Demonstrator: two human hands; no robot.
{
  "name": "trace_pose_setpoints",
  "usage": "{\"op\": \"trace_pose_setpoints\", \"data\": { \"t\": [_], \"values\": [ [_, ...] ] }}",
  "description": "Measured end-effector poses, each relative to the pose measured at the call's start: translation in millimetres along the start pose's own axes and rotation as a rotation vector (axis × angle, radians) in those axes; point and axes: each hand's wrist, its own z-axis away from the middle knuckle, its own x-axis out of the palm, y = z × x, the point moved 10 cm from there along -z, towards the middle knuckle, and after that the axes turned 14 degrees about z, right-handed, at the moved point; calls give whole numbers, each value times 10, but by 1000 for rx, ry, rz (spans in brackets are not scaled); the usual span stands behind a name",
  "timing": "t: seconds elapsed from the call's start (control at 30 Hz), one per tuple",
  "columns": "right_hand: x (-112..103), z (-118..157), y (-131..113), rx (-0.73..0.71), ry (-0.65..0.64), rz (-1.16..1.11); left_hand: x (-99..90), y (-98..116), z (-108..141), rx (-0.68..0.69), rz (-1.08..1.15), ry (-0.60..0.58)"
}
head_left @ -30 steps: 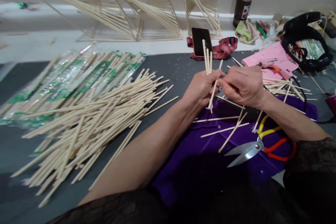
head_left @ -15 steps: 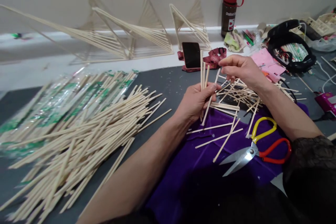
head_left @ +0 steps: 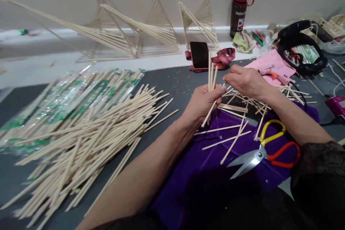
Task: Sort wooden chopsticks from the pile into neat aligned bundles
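Note:
My left hand (head_left: 203, 102) is closed round several short wooden sticks (head_left: 210, 66), which poke up above the thumb. A slanted wooden stick (head_left: 208, 115) also runs under that thumb, its whitish lower end below the hand. At its upper end the fingertips of my right hand (head_left: 246, 81) are pinched together. Below both hands lies a purple cloth (head_left: 188, 172) with loose cut sticks (head_left: 226, 139) on it. Scissors (head_left: 260, 154) with one yellow and one red handle rest there, blades apart. A heap of short sticks (head_left: 242, 99) lies partly behind my right forearm.
Long loose sticks (head_left: 102, 136) are piled at the left, before wrapped chopsticks (head_left: 67, 104). Along the wall stand stick frames (head_left: 159, 39). A phone (head_left: 198, 54), a lanyard (head_left: 223, 59), a bottle (head_left: 238, 14), pink paper (head_left: 269, 64) and a black headband (head_left: 302, 46) lie farther back.
My right hand has come down and closed in a pinch on the upper end of the slanted stick. That stick now leans more. The view has shifted slightly.

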Motion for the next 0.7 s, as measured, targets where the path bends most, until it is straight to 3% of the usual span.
{"op": "trace_pose_setpoints", "data": {
  "t": [0.1, 0.23, 0.47, 0.6, 0.7],
  "values": [
    [37, -9, -45, -10, -55, 135, 10, -22, 0, -17, 23, -3],
    [92, -21, -78, -13, -84, 155, 25, -33, 5, -15, 17, -10],
    [187, -24, 85, 93, -19, -51, -28, -18, 33, 19, -130, 42],
    [177, -22, 117, 26, -12, -277, -45, -26, 14, 1, -172, 34],
    [169, -15, 72, -27, -47, -268, -52, -19, 8, -4, -183, 40]
  ]
}}
